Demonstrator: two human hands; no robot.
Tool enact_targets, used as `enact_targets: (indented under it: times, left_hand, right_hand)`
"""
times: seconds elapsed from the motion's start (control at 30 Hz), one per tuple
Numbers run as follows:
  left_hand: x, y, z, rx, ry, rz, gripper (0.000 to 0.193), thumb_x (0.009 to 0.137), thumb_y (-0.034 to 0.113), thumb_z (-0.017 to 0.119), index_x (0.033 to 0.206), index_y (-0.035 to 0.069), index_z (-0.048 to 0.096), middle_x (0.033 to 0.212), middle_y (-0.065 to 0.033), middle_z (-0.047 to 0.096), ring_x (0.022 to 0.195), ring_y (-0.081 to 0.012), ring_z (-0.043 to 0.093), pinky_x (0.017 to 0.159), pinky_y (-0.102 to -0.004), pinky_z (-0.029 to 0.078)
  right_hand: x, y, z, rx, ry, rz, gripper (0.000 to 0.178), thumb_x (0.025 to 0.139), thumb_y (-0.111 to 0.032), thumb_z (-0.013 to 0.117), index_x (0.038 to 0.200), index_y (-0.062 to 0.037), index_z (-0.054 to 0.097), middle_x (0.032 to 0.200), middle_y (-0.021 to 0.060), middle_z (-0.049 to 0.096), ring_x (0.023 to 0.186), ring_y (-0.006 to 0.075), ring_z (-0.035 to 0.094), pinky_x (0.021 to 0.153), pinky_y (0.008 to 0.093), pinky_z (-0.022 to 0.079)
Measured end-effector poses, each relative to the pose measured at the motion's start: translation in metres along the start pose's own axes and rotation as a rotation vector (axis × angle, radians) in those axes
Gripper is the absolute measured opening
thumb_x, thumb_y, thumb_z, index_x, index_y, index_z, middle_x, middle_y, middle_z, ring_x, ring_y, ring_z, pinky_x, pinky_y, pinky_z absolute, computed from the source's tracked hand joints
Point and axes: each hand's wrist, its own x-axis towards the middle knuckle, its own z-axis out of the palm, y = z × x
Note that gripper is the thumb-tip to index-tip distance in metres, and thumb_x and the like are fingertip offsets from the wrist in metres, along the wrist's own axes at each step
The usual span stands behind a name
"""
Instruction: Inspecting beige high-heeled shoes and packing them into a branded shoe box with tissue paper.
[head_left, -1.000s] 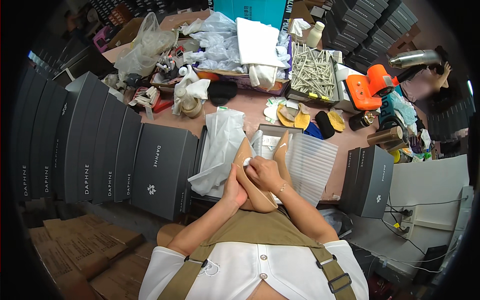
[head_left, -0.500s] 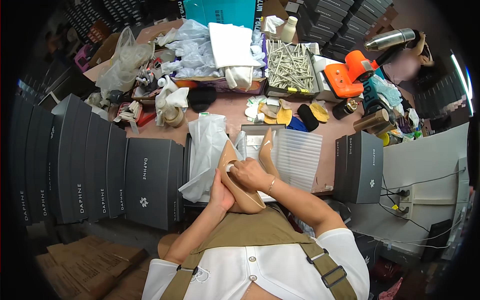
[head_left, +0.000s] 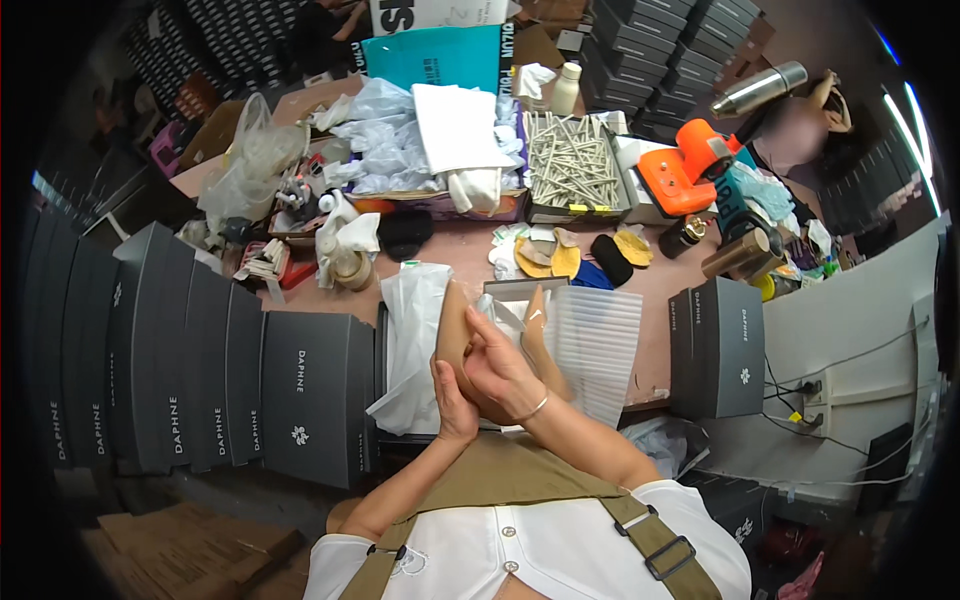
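The left hand (head_left: 456,403) and right hand (head_left: 500,370) are clamped together around a tan shoe (head_left: 454,325), which juts beyond the grip at the far side. Just right of the grip lies a second shoe (head_left: 537,338), with ribbed wrap (head_left: 602,345) farther right; white paper (head_left: 408,340) lies left.

frame centre: first shoe (head_left: 453,322) between left hand (head_left: 456,403) and right hand (head_left: 500,375); second shoe (head_left: 536,338) to the right. wrapping paper (head_left: 413,325) lies left of both shoes, packing sheet (head_left: 605,345) right. frame left: box row (head_left: 318,400). centre right: box group (head_left: 725,345). upper centre: sticks (head_left: 572,160) in a tray (head_left: 575,214).
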Motion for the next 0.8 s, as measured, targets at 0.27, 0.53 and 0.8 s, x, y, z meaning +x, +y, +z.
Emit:
enact_targets:
  times: [0.27, 0.53, 0.8]
  left_hand:
    - [0.002, 0.093, 0.027, 0.453, -0.283, 0.437, 0.047, 0.096, 0.039, 0.049, 0.120, -0.001, 0.044, 0.119, -0.0172, 0.053, 0.110, -0.0254, 0.051, 0.096, -0.0366, 0.040]
    - [-0.029, 0.104, 0.057, 0.420, -0.271, 0.628, 0.032, 0.096, 0.032, 0.045, 0.099, 0.001, 0.043, 0.094, -0.0184, 0.055, 0.088, -0.0228, 0.054, 0.086, -0.0381, 0.045]
    - [-0.027, 0.108, 0.052, 0.542, -0.294, 0.605, 0.033, 0.095, 0.035, 0.046, 0.097, 0.002, 0.041, 0.094, -0.0180, 0.054, 0.083, -0.0218, 0.052, 0.082, -0.0405, 0.046]
  right_hand:
    - [-0.071, -0.023, 0.029, -0.526, -0.310, -0.026, 0.082, 0.085, -0.011, 0.069, 0.150, -0.0144, 0.018, 0.090, 0.0002, 0.057, 0.072, 0.0033, 0.050, 0.061, 0.0187, 0.041]
    - [-0.099, -0.033, 0.026, -0.438, -0.645, 0.133, 0.105, 0.079, -0.035, 0.076, 0.151, -0.0091, 0.005, 0.139, 0.0088, 0.040, 0.129, 0.0201, 0.040, 0.108, 0.0347, 0.030]
    - [-0.093, -0.030, 0.019, -0.375, -0.609, 0.184, 0.112, 0.076, -0.045, 0.076, 0.150, -0.0033, 0.003, 0.140, 0.0084, 0.038, 0.132, 0.0212, 0.038, 0.110, 0.0330, 0.028]
